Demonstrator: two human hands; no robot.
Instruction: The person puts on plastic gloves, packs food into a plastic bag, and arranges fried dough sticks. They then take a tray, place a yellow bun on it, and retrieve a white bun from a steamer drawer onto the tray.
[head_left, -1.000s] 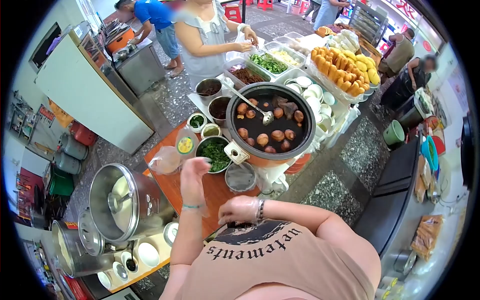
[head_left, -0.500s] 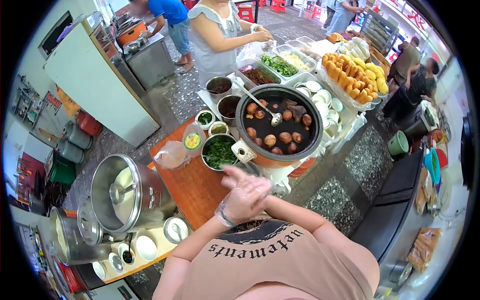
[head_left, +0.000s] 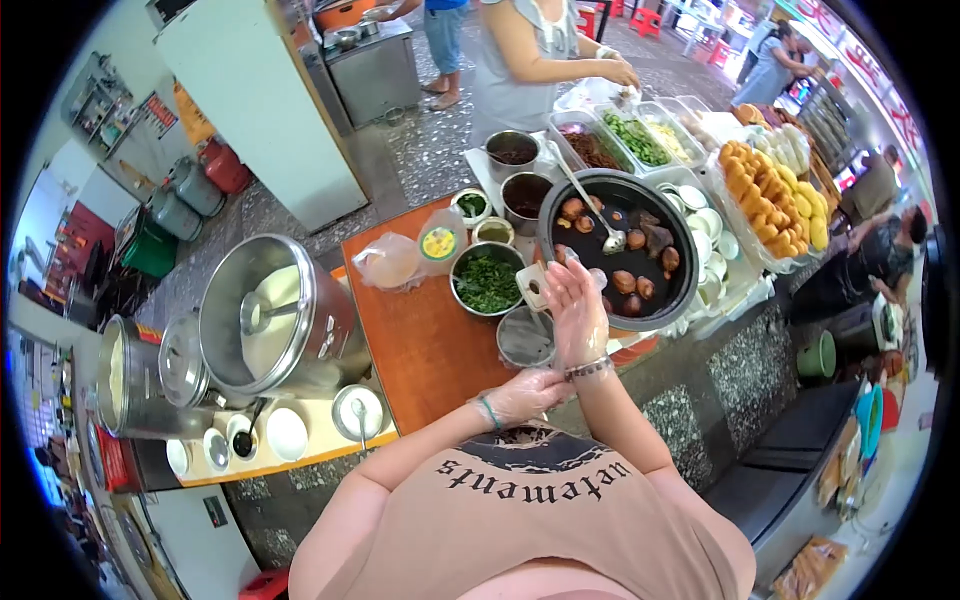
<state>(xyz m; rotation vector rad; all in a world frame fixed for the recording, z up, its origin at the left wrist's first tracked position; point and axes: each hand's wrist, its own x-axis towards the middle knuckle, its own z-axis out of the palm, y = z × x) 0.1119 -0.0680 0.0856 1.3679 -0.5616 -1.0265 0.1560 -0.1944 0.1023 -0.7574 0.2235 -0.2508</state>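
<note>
Clear plastic gloves cover both hands. My left hand (head_left: 528,394) is closed at my right wrist, its fingertips pinching the glove's cuff beside a beaded bracelet (head_left: 590,369). My right hand (head_left: 580,318) is raised with fingers stretched out and nothing in it. It overlaps the near rim of a black pot (head_left: 690,280) in this view; contact cannot be made out. Brown eggs (head_left: 624,282) sit in the pot's dark liquid, with a slotted ladle (head_left: 613,241) resting among them. Left of the pot, chopped greens (head_left: 488,284) fill a metal bowl. A grey round container (head_left: 525,340) stands nearest my hands.
Large steel pots (head_left: 330,320) and white bowls (head_left: 287,433) stand to the left. Beyond the black pot are trays of toppings (head_left: 635,138), stacked small dishes (head_left: 703,222) and fried dough sticks (head_left: 765,200). A co-worker (head_left: 530,60) works across the table.
My hands were clasped together over each other. Now they have separated: my right hand is raised and opened, and my left has moved down to its wrist. The view has shifted left.
</note>
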